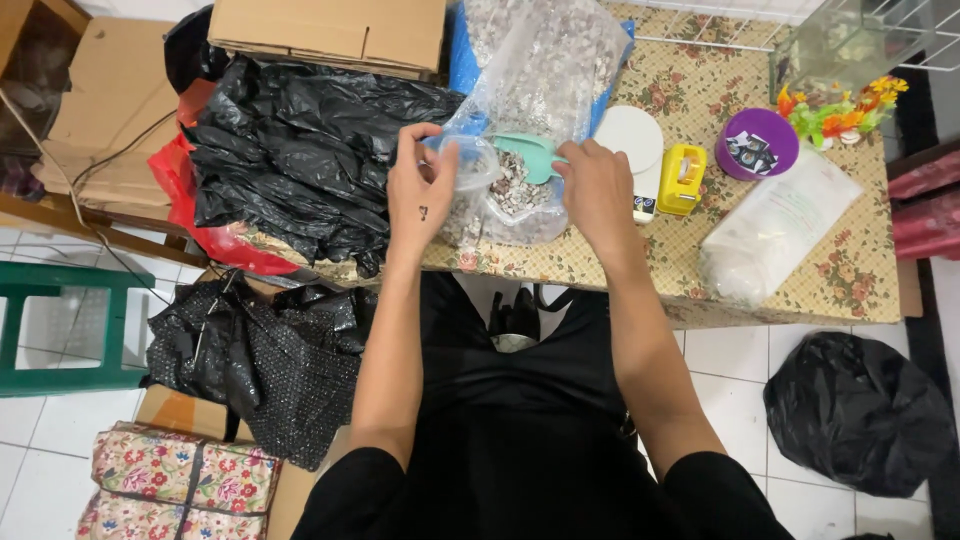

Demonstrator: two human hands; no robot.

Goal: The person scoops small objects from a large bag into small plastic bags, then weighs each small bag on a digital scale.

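Black-sleeved arms are reaching up from the bottom of the view toward a table covered in a floral cloth (800, 270). On it, the left hand (422, 190) is pinching the rim of a small clear plastic container (470, 165), thumb and fingers closed on its edge. Beside it, the right hand (597, 190) is gripping the handle of a teal scoop (530, 157), which is dipping into a large clear plastic bag (545, 70) of what is probably pale gravel or small stones; the contents are hard to make out through the plastic. Black plastic bags (300, 150) are lying just left of the left hand. Right of the clear bag, a small white scale (635, 150), a yellow tape dispenser (682, 180), a purple lid (757, 143) and a white filled bag (775, 230) are sitting on the cloth.
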